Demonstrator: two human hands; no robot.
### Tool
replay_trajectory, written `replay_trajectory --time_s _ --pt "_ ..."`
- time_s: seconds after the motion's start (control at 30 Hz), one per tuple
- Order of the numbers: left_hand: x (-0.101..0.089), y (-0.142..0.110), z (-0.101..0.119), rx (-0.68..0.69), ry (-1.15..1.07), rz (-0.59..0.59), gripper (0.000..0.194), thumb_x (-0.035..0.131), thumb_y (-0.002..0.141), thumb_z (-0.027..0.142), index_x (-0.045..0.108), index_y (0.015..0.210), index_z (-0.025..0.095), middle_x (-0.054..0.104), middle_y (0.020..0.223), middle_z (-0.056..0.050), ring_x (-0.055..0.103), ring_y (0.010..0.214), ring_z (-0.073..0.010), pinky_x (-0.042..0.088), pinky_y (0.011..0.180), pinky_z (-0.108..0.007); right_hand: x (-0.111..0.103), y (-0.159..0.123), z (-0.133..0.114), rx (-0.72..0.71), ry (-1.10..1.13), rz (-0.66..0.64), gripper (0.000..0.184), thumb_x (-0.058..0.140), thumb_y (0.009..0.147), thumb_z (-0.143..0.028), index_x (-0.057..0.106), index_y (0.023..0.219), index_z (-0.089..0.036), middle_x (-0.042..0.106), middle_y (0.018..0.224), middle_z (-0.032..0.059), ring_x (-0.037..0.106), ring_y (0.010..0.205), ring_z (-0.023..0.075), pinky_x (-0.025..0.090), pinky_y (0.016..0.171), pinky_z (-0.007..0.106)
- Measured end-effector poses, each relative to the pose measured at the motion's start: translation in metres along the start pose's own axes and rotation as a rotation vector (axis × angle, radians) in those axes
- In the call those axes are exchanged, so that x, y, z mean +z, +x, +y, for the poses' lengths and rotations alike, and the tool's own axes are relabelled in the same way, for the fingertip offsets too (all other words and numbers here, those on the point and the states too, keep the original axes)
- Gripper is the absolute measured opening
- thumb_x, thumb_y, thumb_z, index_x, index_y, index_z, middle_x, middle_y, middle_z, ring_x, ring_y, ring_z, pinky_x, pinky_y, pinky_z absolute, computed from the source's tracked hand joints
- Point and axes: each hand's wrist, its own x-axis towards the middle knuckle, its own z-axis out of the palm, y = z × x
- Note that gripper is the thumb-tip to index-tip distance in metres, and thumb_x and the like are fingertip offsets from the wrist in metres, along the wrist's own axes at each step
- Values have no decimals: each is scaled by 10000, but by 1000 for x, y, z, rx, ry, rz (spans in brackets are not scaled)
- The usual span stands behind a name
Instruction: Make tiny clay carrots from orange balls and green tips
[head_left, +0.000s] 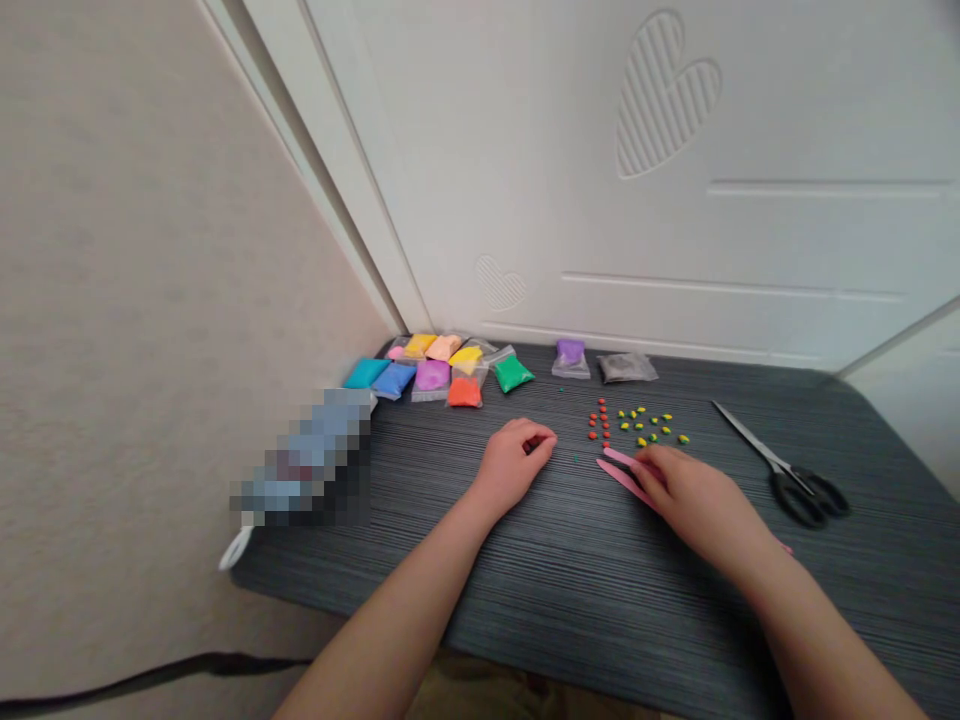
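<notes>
My right hand [686,495] is low over the dark table, its fingers closed round a slim pink modelling tool [619,457]. A second pink tool [627,481] lies just below it, partly hidden under my fingers; I cannot tell whether it is gripped too. Small red clay pieces [592,423] sit in two columns just beyond the tool tips. Right of them are several yellow-and-green clay pieces [653,437]. My left hand [514,465] rests on the table left of the red pieces, thumb and forefinger pinched together; anything between them is too small to make out. A tiny green speck [576,458] lies near its fingertips.
Black-handled scissors [787,475] lie at the right. Bags of coloured clay cluster at the back left, with a green bag [513,373], a purple bag [571,357] and a grey bag [627,368] along the back. A blurred-out item [307,460] occupies the left edge.
</notes>
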Motion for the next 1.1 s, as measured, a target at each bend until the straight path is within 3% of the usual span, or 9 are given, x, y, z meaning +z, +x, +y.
replay_trajectory --time_s 1.1 --pt "-2 2 1 -28 -18 -16 182 484 768 308 632 770 202 603 738 0 539 675 -120 418 629 -237 -7 -3 2 29 -1 -34 177 395 823 -314 526 766 -208 575 817 11 526 682 124 309 568 230"
